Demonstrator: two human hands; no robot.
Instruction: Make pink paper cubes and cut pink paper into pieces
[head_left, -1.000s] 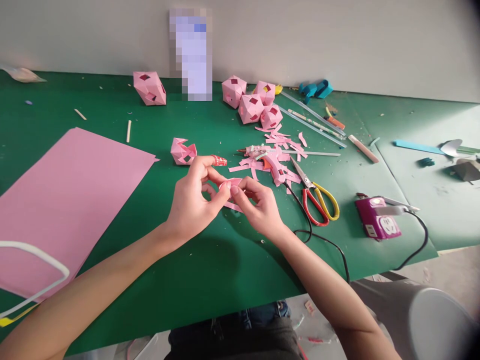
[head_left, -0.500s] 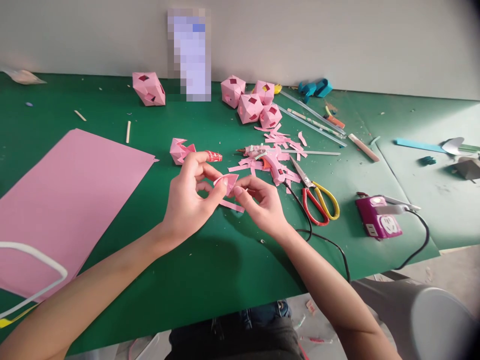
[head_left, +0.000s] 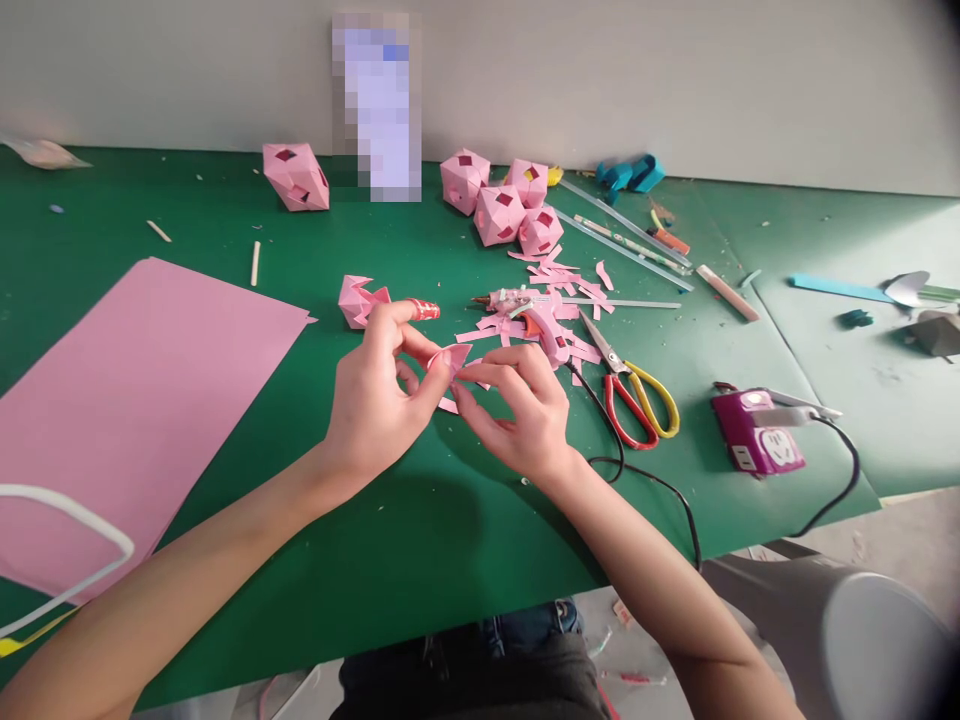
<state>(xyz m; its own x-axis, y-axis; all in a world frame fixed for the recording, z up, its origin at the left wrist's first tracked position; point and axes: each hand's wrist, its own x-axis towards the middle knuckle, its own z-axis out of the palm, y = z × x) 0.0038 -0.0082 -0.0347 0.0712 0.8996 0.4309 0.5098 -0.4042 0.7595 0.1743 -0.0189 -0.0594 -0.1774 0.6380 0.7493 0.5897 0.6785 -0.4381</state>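
Between thumb and fingers, my left hand (head_left: 379,395) pinches a small folded pink paper strip (head_left: 456,357). A wrapped red covering (head_left: 426,310) sits on its raised index finger. My right hand (head_left: 519,405) closes its fingertips at the right side of the same strip; the fingers partly hide the contact. A loose tail of pink paper shows below the left thumb. Just behind my left hand stands a part-built pink paper shape (head_left: 358,302) with pointed edges. Beyond my right hand lies a pink hot glue gun (head_left: 547,325) on pink paper scraps (head_left: 555,270).
Scissors (head_left: 634,390) with red and yellow handles lie right of the glue gun. A purple power socket (head_left: 757,435) sits farther right, black cable nearby. Pink paper sheets (head_left: 142,400) cover the left. Several pink paper polyhedra (head_left: 499,215) and clear sticks (head_left: 622,250) are at the back.
The pink strip has tilted up in my left fingers. My right hand drew slightly away, then came back with its fingers turned in against the paper.
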